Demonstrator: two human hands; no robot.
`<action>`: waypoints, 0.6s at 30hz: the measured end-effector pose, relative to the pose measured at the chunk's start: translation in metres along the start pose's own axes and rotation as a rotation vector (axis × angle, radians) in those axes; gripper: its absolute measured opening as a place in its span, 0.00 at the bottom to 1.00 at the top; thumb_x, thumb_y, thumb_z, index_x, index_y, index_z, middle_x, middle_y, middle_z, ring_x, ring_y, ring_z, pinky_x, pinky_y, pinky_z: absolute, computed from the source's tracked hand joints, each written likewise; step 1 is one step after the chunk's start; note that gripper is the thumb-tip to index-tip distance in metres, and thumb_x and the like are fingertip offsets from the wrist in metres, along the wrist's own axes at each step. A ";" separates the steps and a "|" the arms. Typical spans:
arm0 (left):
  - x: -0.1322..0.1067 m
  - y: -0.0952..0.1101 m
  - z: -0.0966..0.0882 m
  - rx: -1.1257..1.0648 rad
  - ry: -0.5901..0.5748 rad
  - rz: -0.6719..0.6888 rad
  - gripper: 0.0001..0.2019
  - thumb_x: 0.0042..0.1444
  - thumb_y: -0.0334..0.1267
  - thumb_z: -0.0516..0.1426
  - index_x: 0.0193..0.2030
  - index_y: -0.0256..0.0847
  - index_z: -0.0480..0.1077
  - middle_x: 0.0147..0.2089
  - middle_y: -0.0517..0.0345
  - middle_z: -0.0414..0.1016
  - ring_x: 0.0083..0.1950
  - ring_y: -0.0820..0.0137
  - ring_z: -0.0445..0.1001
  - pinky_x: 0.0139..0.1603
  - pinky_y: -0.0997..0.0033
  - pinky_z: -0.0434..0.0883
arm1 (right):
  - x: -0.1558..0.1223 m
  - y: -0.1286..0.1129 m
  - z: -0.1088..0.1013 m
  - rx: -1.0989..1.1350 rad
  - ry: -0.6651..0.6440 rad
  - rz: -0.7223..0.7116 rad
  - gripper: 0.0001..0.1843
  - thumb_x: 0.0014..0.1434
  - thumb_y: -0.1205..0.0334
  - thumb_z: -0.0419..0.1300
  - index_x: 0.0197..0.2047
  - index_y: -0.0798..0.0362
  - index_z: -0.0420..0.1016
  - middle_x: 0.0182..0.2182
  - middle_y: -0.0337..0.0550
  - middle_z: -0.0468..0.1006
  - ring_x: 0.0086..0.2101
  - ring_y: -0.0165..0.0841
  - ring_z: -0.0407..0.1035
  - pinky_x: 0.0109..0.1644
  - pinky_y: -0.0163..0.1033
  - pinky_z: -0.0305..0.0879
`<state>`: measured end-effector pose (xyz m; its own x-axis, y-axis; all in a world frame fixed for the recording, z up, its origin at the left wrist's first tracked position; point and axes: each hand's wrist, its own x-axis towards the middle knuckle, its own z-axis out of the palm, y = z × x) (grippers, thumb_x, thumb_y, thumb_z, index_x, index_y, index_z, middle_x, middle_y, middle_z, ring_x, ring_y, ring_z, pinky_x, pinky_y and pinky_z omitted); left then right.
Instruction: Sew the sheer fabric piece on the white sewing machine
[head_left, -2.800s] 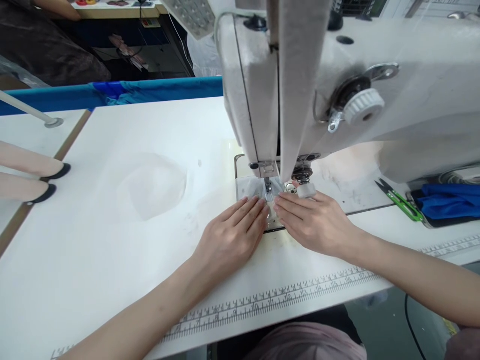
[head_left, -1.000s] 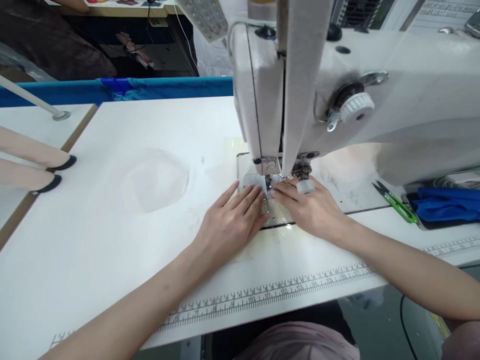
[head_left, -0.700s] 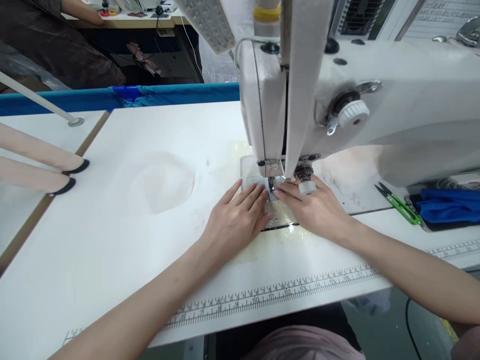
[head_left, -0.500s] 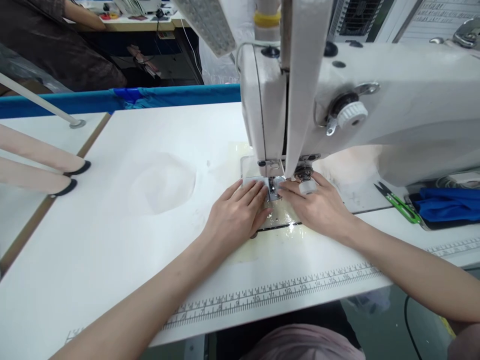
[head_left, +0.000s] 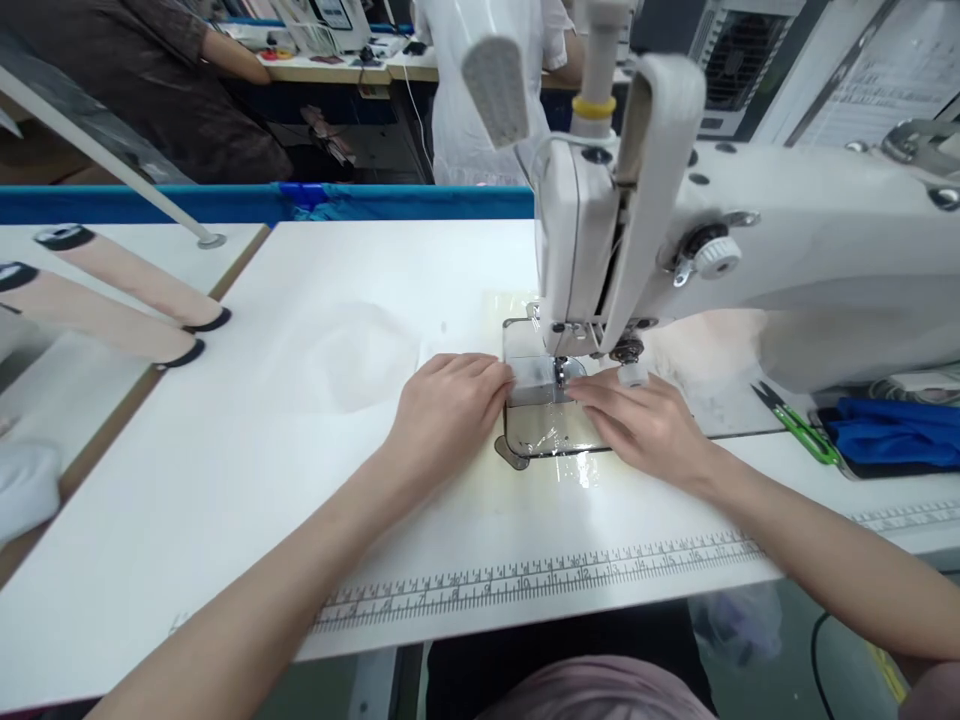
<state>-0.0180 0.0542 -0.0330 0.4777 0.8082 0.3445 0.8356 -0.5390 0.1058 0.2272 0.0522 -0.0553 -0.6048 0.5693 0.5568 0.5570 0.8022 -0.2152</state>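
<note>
At the white sewing machine [head_left: 581,235], both of my hands rest low by the presser foot [head_left: 560,372]. My left hand [head_left: 454,408] lies left of the foot, its fingers curled and pressed together on a thin, see-through white piece of fabric [head_left: 531,372]. That piece reaches from my left fingertips to the foot, over the shiny needle plate [head_left: 551,430]. To the right of the foot, my right hand [head_left: 649,420] has its fingers drawn together with the tips close beside it. What lies under those right fingertips is hidden.
Green-handled scissors [head_left: 801,428] lie to the right, beside a blue cloth [head_left: 896,430]. A ruler scale [head_left: 525,590] runs along the table's front edge. Two padded, pale pink bars [head_left: 142,285] stand at left. Two people, one in dark clothing [head_left: 142,90], one in white [head_left: 457,120], are beyond the table.
My left hand has slid left away from the foot, and its flat fingers have curled. My right fingers are drawn closer together. The head view has shifted, showing more behind the machine.
</note>
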 end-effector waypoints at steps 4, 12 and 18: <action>0.000 -0.006 -0.044 -0.489 -0.352 -0.039 0.15 0.67 0.43 0.46 0.37 0.44 0.72 0.35 0.61 0.79 0.33 0.71 0.76 0.31 0.75 0.72 | 0.011 -0.019 -0.011 0.508 -0.167 0.133 0.30 0.61 0.62 0.59 0.65 0.49 0.56 0.60 0.49 0.66 0.58 0.38 0.63 0.58 0.48 0.66; -0.010 -0.018 -0.072 -0.868 -0.430 -0.133 0.12 0.62 0.46 0.54 0.35 0.42 0.74 0.28 0.61 0.74 0.25 0.75 0.72 0.25 0.78 0.69 | 0.058 -0.041 -0.011 1.364 -0.589 0.428 0.19 0.64 0.69 0.50 0.58 0.56 0.64 0.46 0.49 0.77 0.44 0.31 0.73 0.51 0.42 0.70; -0.041 -0.043 -0.084 -0.888 -0.371 -0.274 0.10 0.60 0.45 0.56 0.40 0.43 0.73 0.25 0.63 0.70 0.21 0.75 0.70 0.23 0.77 0.68 | 0.087 -0.064 0.011 1.366 -0.506 0.558 0.13 0.65 0.58 0.53 0.37 0.57 0.76 0.30 0.45 0.79 0.32 0.29 0.73 0.38 0.35 0.70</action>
<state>-0.0960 0.0240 0.0263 0.4797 0.8725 -0.0928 0.4962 -0.1826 0.8488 0.1333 0.0524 -0.0020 -0.7836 0.6136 -0.0973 0.0173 -0.1350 -0.9907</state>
